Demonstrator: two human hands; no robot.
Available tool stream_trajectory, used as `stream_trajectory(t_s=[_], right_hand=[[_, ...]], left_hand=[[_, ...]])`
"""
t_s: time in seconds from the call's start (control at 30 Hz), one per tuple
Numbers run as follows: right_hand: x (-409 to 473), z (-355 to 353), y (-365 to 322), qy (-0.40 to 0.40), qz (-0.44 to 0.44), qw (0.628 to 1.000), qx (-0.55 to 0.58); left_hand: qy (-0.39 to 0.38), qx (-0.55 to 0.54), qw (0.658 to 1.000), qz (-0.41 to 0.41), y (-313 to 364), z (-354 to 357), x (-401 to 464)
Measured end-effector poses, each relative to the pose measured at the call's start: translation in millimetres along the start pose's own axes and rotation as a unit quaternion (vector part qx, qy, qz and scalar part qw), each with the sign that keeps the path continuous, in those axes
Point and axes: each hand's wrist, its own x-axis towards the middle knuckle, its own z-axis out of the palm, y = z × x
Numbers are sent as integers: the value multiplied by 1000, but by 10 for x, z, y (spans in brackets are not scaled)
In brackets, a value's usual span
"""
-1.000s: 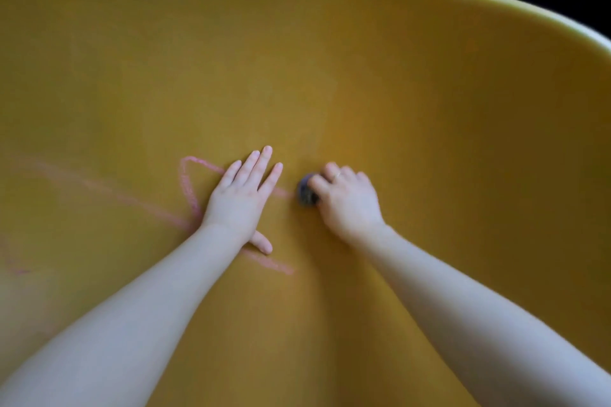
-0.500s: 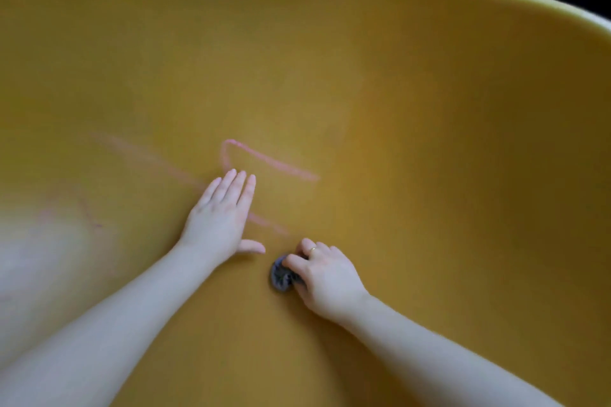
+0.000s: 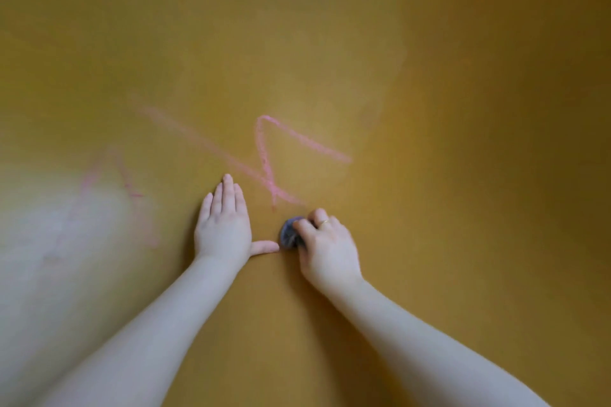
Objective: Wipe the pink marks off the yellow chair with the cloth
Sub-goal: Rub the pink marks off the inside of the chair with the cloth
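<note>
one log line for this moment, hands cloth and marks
left hand flat on yellow chair | right hand grips cloth | pink marks remain above the cloth

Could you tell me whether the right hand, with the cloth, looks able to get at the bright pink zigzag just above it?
Probably yes. The right hand grips the cloth just below the pink zigzag, with bare chair between. The left hand lies flat off to the side.

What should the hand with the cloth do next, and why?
Probably slide the right hand and its cloth up onto the bright pink marks: they lie unwiped just above it, while the left hand rests flat on the yellow chair.
</note>
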Motion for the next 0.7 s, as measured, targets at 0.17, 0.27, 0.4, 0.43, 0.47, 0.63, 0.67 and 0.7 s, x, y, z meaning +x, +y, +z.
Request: stream_trajectory(t_s=[0.17,0.27,0.4,0.43,0.47,0.63,0.67,0.7], right_hand=[[227,-154,314,-47,-162,983,-71],[603,-391,806,22,3,993,-117],[715,-396,932,78,177,974,-117],[669,-317,811,82,181,974,-107],[589,-226,656,83,157,980,-92],[84,73,33,3,-51,998,-37],[80,75,51,-7,-84,996,-37],[126,51,109,-10,-107,993,-46]], left_hand=[[-5,-16,1000,6,-6,1,1],[-7,-16,1000,1,17,-1,14],[-19,-29,999,-3,21,6,33],[-20,-33,999,-4,19,3,37],[-19,-33,999,-4,19,-1,33],[-9,-32,999,-2,12,-40,-28],[-7,-31,999,1,-2,-54,-41],[-6,-26,1000,2,-14,-68,-60]])
